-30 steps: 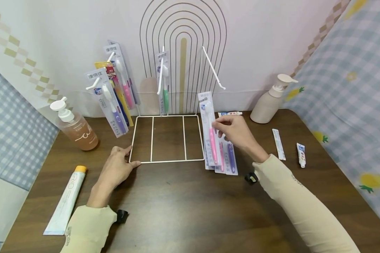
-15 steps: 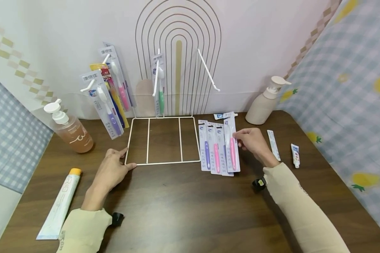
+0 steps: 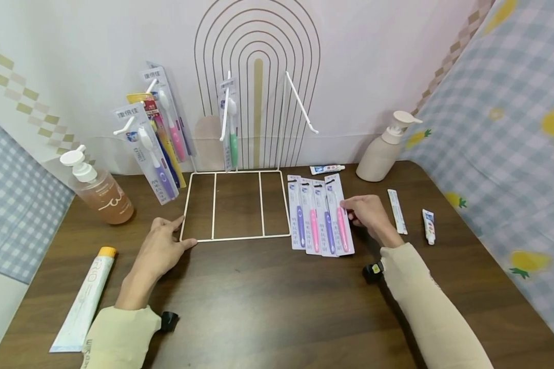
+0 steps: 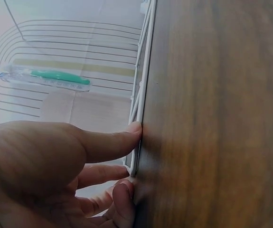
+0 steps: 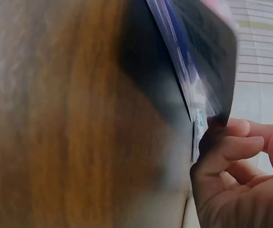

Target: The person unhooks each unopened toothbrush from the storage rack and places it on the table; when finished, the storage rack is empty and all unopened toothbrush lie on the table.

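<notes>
In the head view my right hand [image 3: 368, 212] pinches the right edge of a packaged pink toothbrush [image 3: 342, 229]. This pack is the rightmost in an overlapping row of toothbrush packs [image 3: 315, 225], purple and pink. The right wrist view has its edge tilted up off the table, between thumb and fingers [image 5: 243, 147]. My left hand [image 3: 159, 246] holds the front left corner of a white wire display rack [image 3: 240, 238], thumb at the front bar and a finger at the side bar. From the rack's hooks hang packaged toothbrushes [image 3: 147, 154], one of them green-handled [image 3: 233, 146].
The rack's right hook [image 3: 302, 105] has nothing on it. Pump bottles stand on the left [image 3: 103, 197] and right [image 3: 378, 154]. A large toothpaste-like tube [image 3: 85, 302] lies front left. Small tubes [image 3: 328, 169] and a slim packet [image 3: 397, 211] lie on the right.
My right hand has moved right and down with the pink toothbrush pack, from above the other packs to the row's right end. The packs are now fanned out. My left hand stays at the rack.
</notes>
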Action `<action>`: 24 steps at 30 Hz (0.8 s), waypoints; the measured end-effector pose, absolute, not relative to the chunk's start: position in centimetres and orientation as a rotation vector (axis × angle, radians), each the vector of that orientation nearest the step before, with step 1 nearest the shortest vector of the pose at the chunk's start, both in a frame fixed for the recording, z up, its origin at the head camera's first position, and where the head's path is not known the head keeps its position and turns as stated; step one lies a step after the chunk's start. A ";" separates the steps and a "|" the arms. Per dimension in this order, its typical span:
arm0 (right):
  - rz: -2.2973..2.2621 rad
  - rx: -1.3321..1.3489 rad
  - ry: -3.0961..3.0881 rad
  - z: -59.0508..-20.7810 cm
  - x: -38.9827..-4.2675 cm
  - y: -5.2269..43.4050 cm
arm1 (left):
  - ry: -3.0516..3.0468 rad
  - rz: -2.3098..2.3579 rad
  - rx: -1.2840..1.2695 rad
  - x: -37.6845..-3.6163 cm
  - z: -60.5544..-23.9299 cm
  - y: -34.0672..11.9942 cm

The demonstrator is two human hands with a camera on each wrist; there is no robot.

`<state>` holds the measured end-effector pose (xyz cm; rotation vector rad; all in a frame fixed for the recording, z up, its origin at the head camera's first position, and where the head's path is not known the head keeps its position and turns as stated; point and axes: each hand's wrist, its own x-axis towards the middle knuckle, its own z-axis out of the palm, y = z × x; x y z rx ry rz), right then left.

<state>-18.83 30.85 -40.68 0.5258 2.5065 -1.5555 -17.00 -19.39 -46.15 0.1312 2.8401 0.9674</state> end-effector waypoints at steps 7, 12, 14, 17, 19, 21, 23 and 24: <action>-1.535 0.553 2.482 -41.2 -18.6 31.1 | 2.847 0.960 0.145 -16.9 -46.2 -19.3; -1.494 0.578 2.520 -41.2 -18.5 30.9 | 2.868 0.954 0.169 -17.0 -46.8 -19.5; -1.476 0.595 2.536 -41.2 -18.5 30.9 | 2.874 0.949 0.170 -17.0 -46.8 -19.5; -1.444 0.616 2.554 -41.2 -18.4 30.8 | 2.879 0.945 0.163 -16.9 -46.6 -19.5; -1.423 0.637 2.562 -41.2 -18.4 30.7 | 2.872 0.952 0.171 -16.8 -46.4 -19.5; -1.407 0.655 2.565 -41.2 -18.3 30.7 | 2.878 0.956 0.168 -16.9 -46.4 -19.4; -1.392 0.672 2.571 -41.1 -18.3 30.6 | 2.883 0.957 0.174 -16.9 -46.5 -19.4; -1.385 0.678 2.576 -41.1 -18.3 30.6 | 2.882 0.959 0.179 -16.9 -46.5 -19.4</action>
